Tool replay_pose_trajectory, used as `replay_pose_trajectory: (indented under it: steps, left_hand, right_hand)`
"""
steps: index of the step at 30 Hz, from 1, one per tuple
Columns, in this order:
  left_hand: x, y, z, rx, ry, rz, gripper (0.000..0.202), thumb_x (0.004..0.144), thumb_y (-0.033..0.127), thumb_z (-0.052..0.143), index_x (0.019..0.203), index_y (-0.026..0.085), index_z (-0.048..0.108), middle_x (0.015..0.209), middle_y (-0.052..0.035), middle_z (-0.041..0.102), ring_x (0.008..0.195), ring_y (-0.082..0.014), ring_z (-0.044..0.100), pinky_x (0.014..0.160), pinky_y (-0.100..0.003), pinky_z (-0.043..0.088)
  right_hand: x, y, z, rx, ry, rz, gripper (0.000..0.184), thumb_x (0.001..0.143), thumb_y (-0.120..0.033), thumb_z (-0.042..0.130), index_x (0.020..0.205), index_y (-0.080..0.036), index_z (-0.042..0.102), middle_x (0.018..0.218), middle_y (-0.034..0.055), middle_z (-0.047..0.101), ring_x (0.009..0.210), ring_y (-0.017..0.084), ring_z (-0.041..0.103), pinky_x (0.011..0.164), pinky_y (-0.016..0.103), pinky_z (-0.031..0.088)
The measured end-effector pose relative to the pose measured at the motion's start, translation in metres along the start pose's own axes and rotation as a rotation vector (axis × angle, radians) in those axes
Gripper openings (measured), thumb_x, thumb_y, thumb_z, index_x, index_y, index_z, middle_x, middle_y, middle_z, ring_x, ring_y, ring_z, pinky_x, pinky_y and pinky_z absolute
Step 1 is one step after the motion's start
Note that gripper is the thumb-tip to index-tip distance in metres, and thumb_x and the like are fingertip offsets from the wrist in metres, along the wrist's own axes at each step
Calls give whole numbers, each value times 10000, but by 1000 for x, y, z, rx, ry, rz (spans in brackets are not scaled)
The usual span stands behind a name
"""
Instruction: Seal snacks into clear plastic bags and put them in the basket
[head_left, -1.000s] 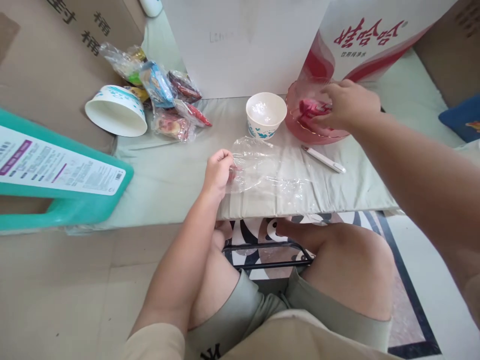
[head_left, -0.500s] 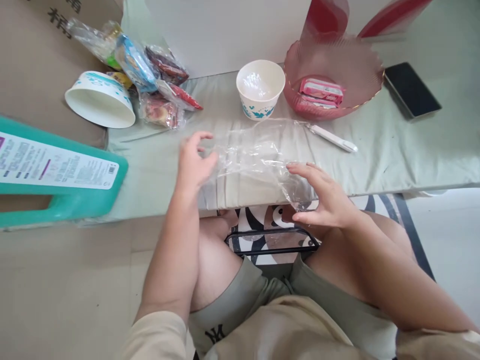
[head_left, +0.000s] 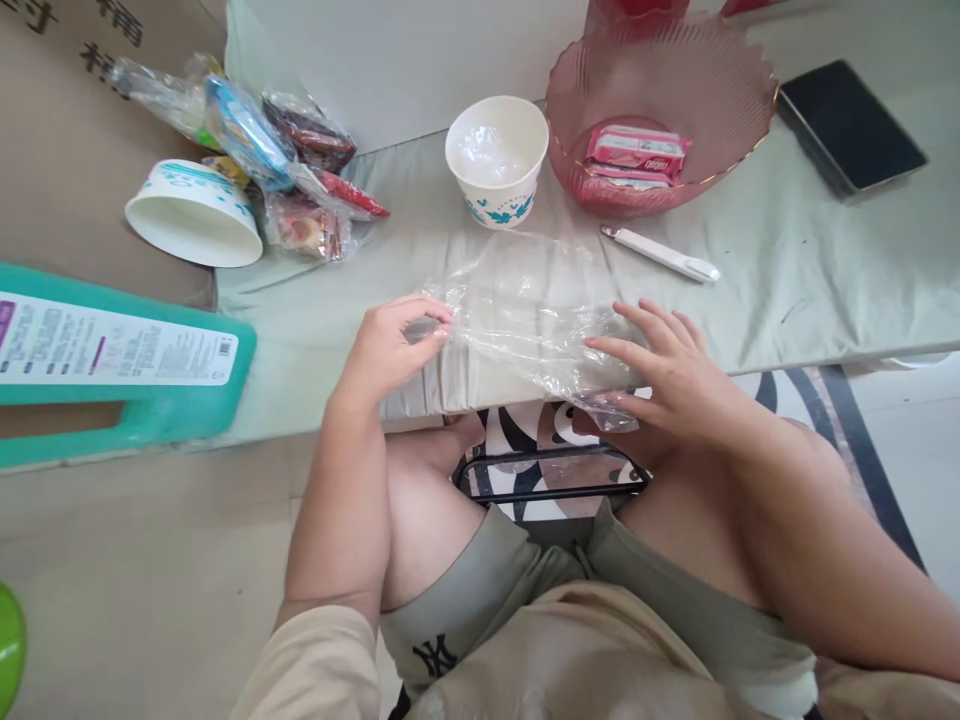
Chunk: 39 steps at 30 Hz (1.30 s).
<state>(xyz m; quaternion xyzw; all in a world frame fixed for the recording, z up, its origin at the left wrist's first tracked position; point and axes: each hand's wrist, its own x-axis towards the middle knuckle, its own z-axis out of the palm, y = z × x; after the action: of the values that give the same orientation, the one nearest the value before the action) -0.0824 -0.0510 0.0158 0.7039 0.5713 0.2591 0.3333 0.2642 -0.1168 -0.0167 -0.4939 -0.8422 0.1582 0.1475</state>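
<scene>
A clear plastic bag (head_left: 517,320) lies crumpled on the cloth-covered surface, its lower right corner hanging over the front edge. My left hand (head_left: 394,345) pinches the bag's left edge between thumb and fingertips. At the bag's right side is my right hand (head_left: 667,365), fingers spread, the fingertips over or against the film; whether they press on it I cannot tell. Just beyond the bag stands a white paper cup (head_left: 499,185) with a teal leaf pattern. A white utility knife (head_left: 660,253) rests to the bag's upper right.
A pink glass bowl (head_left: 562,150) holds pink-wrapped snacks (head_left: 637,155). Right of it lies a black phone (head_left: 851,125). On the left are several packaged snacks (head_left: 251,130), a tipped paper cup (head_left: 199,215) and a teal jug (head_left: 202,415). A cardboard box (head_left: 60,150) stands behind them.
My left hand has moved slightly down and right and closed on the bag's edge. My right hand has spread its fingers beside the bag. The view has shifted a little.
</scene>
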Motion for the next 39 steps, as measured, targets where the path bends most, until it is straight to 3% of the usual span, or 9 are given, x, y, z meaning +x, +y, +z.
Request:
replay_pose_trajectory:
  steps: [3, 5, 11, 14, 20, 26, 30, 35, 39]
  left_hand:
    - [-1, 2, -2, -89, 28, -38, 139, 822, 313, 670, 844, 240, 786, 947, -39, 804, 983, -233, 735, 1022, -365, 540]
    - [-2, 2, -5, -142, 16, -24, 136, 821, 334, 688, 838, 233, 777, 986, -53, 813, 1025, -240, 742, 1048, -372, 529]
    - [-3, -4, -10, -100, -278, -33, 283, 689, 342, 831, 957, 257, 799, 1269, -68, 771, 1300, -297, 653, 1182, -434, 446]
    - [-2, -5, -8, -192, -144, -20, 100, 746, 335, 775, 739, 236, 771, 1121, -72, 808, 1226, -283, 689, 1171, -438, 455]
    - [11, 4, 4, -717, 363, -137, 238, 837, 388, 706, 693, 215, 628, 771, -24, 755, 843, -179, 751, 814, -298, 597]
    - [25, 4, 21, -612, 297, -175, 355, 909, 571, 658, 836, 239, 555, 618, 29, 688, 393, -89, 568, 351, -202, 328]
    - [29, -2, 25, -485, 311, -97, 363, 937, 600, 616, 902, 241, 576, 573, 35, 654, 423, -92, 594, 375, -194, 357]
    - [30, -10, 22, -391, 115, -21, 350, 847, 530, 749, 944, 214, 635, 593, 22, 687, 497, -112, 636, 476, -215, 462]
    - [32, -11, 27, -465, 231, 50, 397, 873, 622, 675, 861, 231, 607, 469, 62, 556, 501, -124, 640, 540, -233, 515]
  right_hand:
    - [14, -10, -1, 164, 80, -109, 166, 921, -356, 666, 1046, -308, 764, 1407, 84, 667, 1435, 389, 519, 1162, 659, 398]
    - [22, -16, -3, 361, 138, -88, 163, 955, -350, 604, 911, -273, 740, 1168, 75, 768, 1261, 324, 663, 1095, 563, 495]
    - [37, -8, 1, 776, 357, 384, 221, 906, -398, 597, 780, -229, 661, 976, 62, 795, 957, 258, 757, 885, 452, 606]
    - [42, -1, 7, 837, 456, 412, 335, 940, -408, 526, 689, -228, 655, 919, 55, 780, 1039, 256, 749, 946, 444, 597]
    - [44, -3, 7, 931, 542, 551, 296, 910, -437, 623, 713, -224, 677, 882, 56, 756, 869, 212, 748, 784, 370, 624]
    - [37, -9, -2, 961, 435, 631, 170, 884, -374, 654, 841, -217, 705, 783, 11, 721, 680, 138, 693, 678, 288, 599]
    - [38, -15, -6, 834, 453, 654, 296, 918, -465, 651, 778, -205, 664, 646, -2, 656, 535, 112, 631, 519, 235, 521]
    - [40, -16, -13, 772, 509, 737, 284, 969, -449, 576, 809, -218, 614, 549, -37, 594, 364, 84, 491, 362, 208, 368]
    - [40, -19, -18, 724, 440, 844, 208, 983, -345, 518, 837, -225, 604, 508, -53, 572, 312, 85, 422, 328, 219, 307]
